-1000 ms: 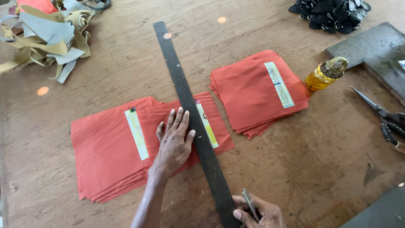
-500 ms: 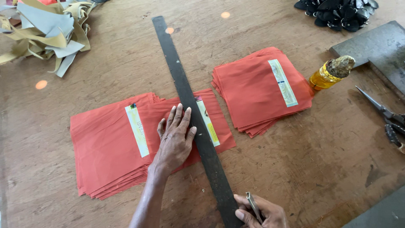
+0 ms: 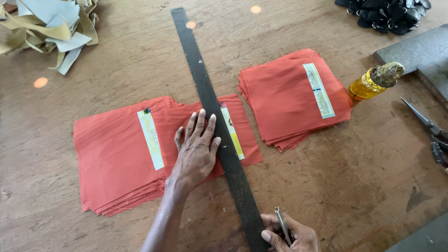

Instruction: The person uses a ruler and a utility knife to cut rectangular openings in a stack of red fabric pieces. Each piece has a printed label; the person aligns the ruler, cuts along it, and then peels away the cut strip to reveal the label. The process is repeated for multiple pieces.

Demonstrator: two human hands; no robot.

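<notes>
Left hand (image 3: 197, 151) pressed flat on the near orange cloth sheet (image 3: 205, 140), beside the long dark metal straightedge (image 3: 217, 126).
Fingers spread, gripping nothing; right hand (image 3: 291, 233) at the near edge clasps a thin metal tool (image 3: 282, 224), possibly a blade, just right of the straightedge.

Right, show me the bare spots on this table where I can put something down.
Bare wood lies between the scrap pile and the dark straightedge, and again below the right red stack, toward the scissors. It is crowded around the left hand, the left red stack and the right hand.
</notes>
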